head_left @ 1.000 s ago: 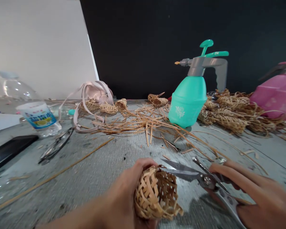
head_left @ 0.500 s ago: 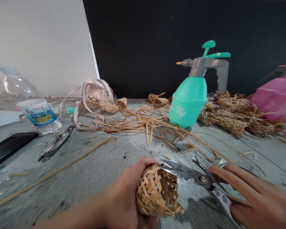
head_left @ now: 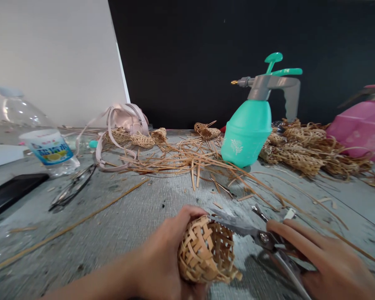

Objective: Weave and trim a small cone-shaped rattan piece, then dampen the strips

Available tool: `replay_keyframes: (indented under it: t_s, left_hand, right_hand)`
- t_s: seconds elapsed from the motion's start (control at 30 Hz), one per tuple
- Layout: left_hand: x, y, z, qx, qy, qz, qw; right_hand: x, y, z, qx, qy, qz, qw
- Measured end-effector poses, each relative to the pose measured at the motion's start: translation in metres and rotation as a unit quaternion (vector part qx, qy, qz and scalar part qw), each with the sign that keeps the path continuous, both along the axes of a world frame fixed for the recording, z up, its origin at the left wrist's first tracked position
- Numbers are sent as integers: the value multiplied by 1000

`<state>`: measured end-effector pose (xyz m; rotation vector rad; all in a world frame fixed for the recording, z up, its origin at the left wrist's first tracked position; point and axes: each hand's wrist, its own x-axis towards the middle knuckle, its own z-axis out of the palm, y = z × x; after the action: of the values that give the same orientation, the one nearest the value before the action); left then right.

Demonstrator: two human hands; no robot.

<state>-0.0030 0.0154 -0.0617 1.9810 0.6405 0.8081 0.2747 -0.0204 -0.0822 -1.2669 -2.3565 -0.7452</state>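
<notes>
A small woven basket [head_left: 197, 252] of pale strips lies on its side in my left hand [head_left: 162, 254], its open end turned to the right. My left thumb and fingers wrap its closed end; the lower fingers are partly hidden behind it. My right hand [head_left: 328, 258] grips metal scissors [head_left: 264, 237] by the handles. The blades lie nearly together, with their tips at the basket's upper rim beside my left fingertips. Just beyond my right fingers a small metal clip [head_left: 259, 213] rests on the table.
Loose strips [head_left: 175, 160] are heaped mid-table. Behind stand a green spray bottle [head_left: 246, 133] and a pink one [head_left: 359, 129], with woven pieces [head_left: 300, 150] between them. At left are a water bottle [head_left: 50, 150], a phone [head_left: 14, 191] and pliers-like tool [head_left: 73, 187]. A pink bag [head_left: 128, 118] sits behind.
The scissor blades have drawn closer together at the basket's rim. My right fingers have closed in and shifted slightly left; my left hand and the basket hold nearly the same place.
</notes>
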Motion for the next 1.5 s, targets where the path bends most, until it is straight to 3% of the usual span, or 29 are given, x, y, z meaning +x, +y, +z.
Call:
replay_keyframes:
  t_s: [0.1,0.33,0.63,0.83,1.37,1.5]
  left_hand:
    - [-1,0,0,3,6,-11,1000]
    - [-2,8,-3,32,24,-48,998]
    - [-5,9,-3,53,60,-37,996]
    - [-3,7,0,22,8,-49,998]
    - [-1,9,-3,5,10,-47,999]
    - [-1,11,-5,40,12,-49,998]
  right_hand:
    - [-1,1,-1,-8,34,-9,999]
    - [-2,5,9,79,23,-5,997]
    - [-5,7,20,102,5,2,995]
    - [-3,9,24,109,-15,12,994]
    - [1,6,25,111,-28,22,993]
    - [-2,6,19,103,-21,13,994]
